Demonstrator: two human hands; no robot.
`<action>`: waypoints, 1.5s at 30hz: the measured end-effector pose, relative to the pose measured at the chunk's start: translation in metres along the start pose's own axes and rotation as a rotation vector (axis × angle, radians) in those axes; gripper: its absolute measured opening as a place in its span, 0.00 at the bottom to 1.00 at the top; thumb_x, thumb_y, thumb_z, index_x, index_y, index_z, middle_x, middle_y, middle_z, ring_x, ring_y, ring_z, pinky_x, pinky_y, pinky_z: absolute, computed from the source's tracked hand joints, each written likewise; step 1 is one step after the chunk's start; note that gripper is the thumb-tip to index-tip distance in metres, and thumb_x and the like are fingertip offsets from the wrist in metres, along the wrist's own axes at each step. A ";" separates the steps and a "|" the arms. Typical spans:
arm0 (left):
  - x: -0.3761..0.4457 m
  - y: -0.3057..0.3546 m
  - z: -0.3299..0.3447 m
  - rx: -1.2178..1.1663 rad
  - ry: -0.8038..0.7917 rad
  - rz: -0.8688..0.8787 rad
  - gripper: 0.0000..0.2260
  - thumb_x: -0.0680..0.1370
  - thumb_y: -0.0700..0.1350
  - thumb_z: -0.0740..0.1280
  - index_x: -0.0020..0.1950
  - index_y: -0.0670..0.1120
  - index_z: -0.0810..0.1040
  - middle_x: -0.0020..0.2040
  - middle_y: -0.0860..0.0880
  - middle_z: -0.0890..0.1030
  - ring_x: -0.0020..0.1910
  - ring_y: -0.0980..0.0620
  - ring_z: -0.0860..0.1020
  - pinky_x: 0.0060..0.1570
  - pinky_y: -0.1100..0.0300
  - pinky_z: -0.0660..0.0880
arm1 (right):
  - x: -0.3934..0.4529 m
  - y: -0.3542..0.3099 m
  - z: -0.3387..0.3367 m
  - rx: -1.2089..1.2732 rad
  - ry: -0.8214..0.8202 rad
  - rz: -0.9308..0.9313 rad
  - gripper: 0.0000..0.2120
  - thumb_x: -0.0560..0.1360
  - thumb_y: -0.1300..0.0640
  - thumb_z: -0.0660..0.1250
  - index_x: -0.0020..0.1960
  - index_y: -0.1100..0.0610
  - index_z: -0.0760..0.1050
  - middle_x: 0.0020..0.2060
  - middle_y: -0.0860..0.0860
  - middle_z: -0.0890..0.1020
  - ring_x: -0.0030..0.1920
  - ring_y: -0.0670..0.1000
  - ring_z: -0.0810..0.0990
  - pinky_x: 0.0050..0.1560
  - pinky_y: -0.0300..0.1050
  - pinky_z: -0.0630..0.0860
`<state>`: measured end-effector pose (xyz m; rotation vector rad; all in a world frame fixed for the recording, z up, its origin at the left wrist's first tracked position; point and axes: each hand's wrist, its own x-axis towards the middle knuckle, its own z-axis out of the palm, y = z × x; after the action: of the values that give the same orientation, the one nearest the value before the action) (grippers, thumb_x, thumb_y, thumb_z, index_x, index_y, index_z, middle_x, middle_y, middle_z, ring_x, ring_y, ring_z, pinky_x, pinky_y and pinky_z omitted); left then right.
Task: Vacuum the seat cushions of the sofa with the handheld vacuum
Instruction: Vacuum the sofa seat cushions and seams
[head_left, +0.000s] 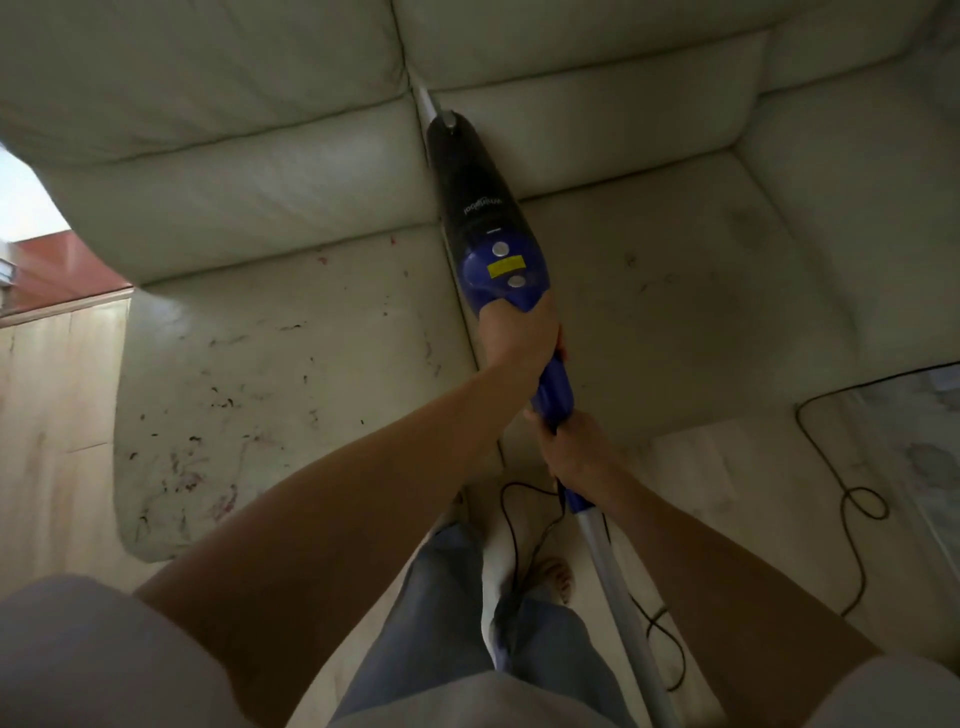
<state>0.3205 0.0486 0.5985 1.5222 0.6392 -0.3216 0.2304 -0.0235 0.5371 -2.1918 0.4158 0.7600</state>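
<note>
A blue and black handheld vacuum (485, 208) points away from me along the gap between two seat cushions of a pale leather sofa (649, 291). Its thin grey nozzle (423, 98) reaches into the crease where the back cushions meet. My left hand (514, 338) grips the blue body just behind the buttons. My right hand (569, 449) grips the blue handle lower down, where a grey tube (618, 597) runs back toward me. The left seat cushion (291, 374) is dotted with dark and reddish specks.
A black power cord (852, 504) loops over the light wooden floor to the right of the sofa and past my bare feet (553, 574). The sofa's right arm (857, 156) borders the right cushion. A reddish surface (57, 275) shows beyond the sofa's left end.
</note>
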 end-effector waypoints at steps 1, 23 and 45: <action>-0.002 0.006 0.000 -0.008 -0.002 0.024 0.12 0.75 0.38 0.65 0.32 0.43 0.72 0.21 0.49 0.74 0.21 0.52 0.73 0.29 0.58 0.76 | 0.001 -0.004 -0.004 0.011 0.010 -0.009 0.20 0.80 0.44 0.56 0.33 0.53 0.64 0.26 0.51 0.68 0.26 0.49 0.68 0.30 0.43 0.68; 0.052 0.011 -0.022 0.010 -0.070 -0.044 0.11 0.75 0.36 0.64 0.33 0.42 0.71 0.24 0.47 0.74 0.21 0.52 0.73 0.30 0.57 0.76 | 0.039 -0.028 0.015 0.004 0.016 0.013 0.22 0.80 0.43 0.56 0.32 0.55 0.65 0.24 0.51 0.66 0.24 0.49 0.65 0.27 0.40 0.63; 0.034 -0.057 -0.018 0.031 -0.071 -0.185 0.08 0.75 0.37 0.65 0.36 0.42 0.72 0.27 0.46 0.75 0.23 0.51 0.73 0.27 0.60 0.75 | 0.025 0.030 0.048 -0.047 -0.075 0.140 0.21 0.79 0.41 0.56 0.35 0.54 0.65 0.26 0.52 0.70 0.26 0.49 0.70 0.27 0.40 0.67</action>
<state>0.3121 0.0700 0.5337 1.4769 0.7225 -0.5261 0.2158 -0.0081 0.4789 -2.1870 0.5224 0.9337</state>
